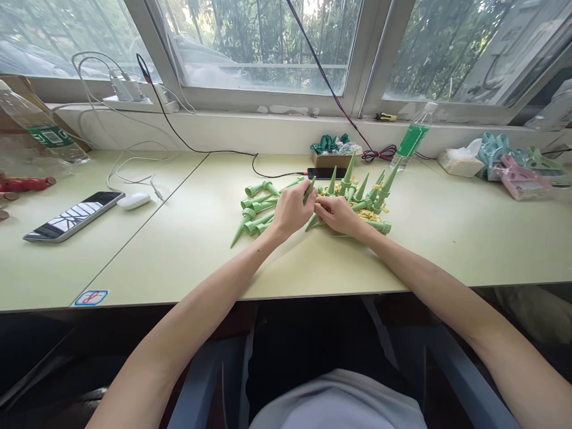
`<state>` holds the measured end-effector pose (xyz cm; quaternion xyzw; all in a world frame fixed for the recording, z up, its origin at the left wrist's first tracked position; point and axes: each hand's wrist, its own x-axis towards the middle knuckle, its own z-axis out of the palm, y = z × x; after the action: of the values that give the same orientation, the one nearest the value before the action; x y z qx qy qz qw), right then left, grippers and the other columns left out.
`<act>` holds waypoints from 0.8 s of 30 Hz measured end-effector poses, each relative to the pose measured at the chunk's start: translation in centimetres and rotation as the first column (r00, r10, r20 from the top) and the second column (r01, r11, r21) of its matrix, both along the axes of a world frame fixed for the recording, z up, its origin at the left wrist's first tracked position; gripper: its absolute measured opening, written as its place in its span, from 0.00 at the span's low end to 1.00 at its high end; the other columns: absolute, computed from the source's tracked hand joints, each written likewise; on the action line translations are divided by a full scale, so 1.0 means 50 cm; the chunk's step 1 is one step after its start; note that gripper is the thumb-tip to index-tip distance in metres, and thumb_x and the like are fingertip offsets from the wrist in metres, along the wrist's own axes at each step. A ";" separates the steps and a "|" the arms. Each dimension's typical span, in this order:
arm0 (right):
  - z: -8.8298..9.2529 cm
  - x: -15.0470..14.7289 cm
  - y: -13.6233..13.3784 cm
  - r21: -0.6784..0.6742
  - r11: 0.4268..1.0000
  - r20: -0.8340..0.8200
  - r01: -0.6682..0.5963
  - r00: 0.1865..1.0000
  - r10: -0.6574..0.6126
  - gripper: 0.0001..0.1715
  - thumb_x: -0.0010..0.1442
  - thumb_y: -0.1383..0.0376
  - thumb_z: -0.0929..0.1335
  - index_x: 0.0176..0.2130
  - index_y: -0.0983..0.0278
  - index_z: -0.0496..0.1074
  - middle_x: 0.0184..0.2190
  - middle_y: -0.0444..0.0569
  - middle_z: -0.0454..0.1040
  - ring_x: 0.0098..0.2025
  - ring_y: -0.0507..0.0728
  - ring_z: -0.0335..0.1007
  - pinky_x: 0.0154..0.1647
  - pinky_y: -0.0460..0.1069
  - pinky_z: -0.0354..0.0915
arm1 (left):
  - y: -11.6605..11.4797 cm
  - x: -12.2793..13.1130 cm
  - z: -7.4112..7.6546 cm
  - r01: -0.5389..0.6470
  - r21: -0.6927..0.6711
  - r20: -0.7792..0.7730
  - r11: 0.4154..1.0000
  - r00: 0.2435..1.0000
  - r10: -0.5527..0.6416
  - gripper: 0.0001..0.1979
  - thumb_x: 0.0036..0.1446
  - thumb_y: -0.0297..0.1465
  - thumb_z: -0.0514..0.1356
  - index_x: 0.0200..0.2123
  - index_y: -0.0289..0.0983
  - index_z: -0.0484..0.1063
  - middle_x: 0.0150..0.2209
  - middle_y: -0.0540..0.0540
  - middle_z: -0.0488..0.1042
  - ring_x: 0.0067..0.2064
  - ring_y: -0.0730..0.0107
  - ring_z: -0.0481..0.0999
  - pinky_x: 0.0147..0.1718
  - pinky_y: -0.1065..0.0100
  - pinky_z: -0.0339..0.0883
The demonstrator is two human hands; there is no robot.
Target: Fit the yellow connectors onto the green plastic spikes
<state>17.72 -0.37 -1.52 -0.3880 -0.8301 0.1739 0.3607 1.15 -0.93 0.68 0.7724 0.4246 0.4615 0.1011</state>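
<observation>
My left hand [291, 208] is closed around a green plastic plant-watering spike [310, 189], whose tapered end sticks up past the fingers. Close against it, my right hand [340, 214] has its fingers pinched together; whatever they grip is hidden. To the left of my hands lies a loose group of green spikes with ribbed caps [255, 207]. On the right, several more green spikes [374, 196], some standing with points up, are jumbled among small yellow plastic pieces [367, 214].
At the back are a black phone [328, 173] on a cable, a small cardboard box [331, 161] and a water bottle [412, 140]. A tissue pack [460, 159] stands farther right. Another phone [74, 215] and a white mouse [133, 201] lie left, near loose white cables.
</observation>
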 end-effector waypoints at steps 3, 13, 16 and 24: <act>0.000 -0.001 -0.001 0.017 1.000 -0.012 0.008 1.000 -0.008 0.23 0.67 0.55 0.63 0.24 0.63 0.64 0.18 0.42 0.69 0.22 0.50 0.60 0.29 0.47 0.55 | 0.001 -0.001 -0.001 -0.015 -0.002 -0.005 1.000 1.000 0.015 0.16 0.64 0.33 0.54 0.26 0.40 0.51 0.23 0.51 0.62 0.23 0.72 0.58 0.26 0.68 0.51; -0.003 0.003 0.004 0.000 1.000 -0.007 -0.024 1.000 0.024 0.27 0.69 0.56 0.60 0.21 0.63 0.64 0.17 0.42 0.67 0.22 0.50 0.60 0.30 0.47 0.56 | 0.001 -0.001 -0.001 -0.007 0.003 -0.003 1.000 1.000 0.007 0.16 0.64 0.33 0.54 0.26 0.40 0.50 0.22 0.52 0.61 0.22 0.73 0.55 0.26 0.67 0.50; -0.002 0.004 0.004 -0.011 1.000 0.000 -0.024 1.000 0.024 0.28 0.69 0.56 0.60 0.20 0.64 0.65 0.18 0.43 0.68 0.22 0.50 0.61 0.31 0.47 0.58 | 0.001 -0.001 -0.001 -0.006 0.006 0.002 1.000 1.000 0.006 0.16 0.64 0.33 0.54 0.26 0.40 0.50 0.22 0.52 0.62 0.22 0.73 0.55 0.26 0.68 0.50; -0.003 -0.001 0.001 0.011 1.000 -0.008 0.012 1.000 -0.012 0.22 0.67 0.57 0.63 0.24 0.63 0.65 0.18 0.42 0.68 0.21 0.49 0.60 0.29 0.47 0.56 | 0.000 -0.002 0.000 0.001 0.001 0.001 1.000 1.000 -0.001 0.16 0.65 0.33 0.54 0.26 0.40 0.51 0.23 0.51 0.62 0.23 0.73 0.56 0.26 0.68 0.51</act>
<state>17.68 -0.32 -1.66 -0.3902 -0.8273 0.1690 0.3671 1.08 -0.93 0.69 0.7725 0.4239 0.4619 0.1014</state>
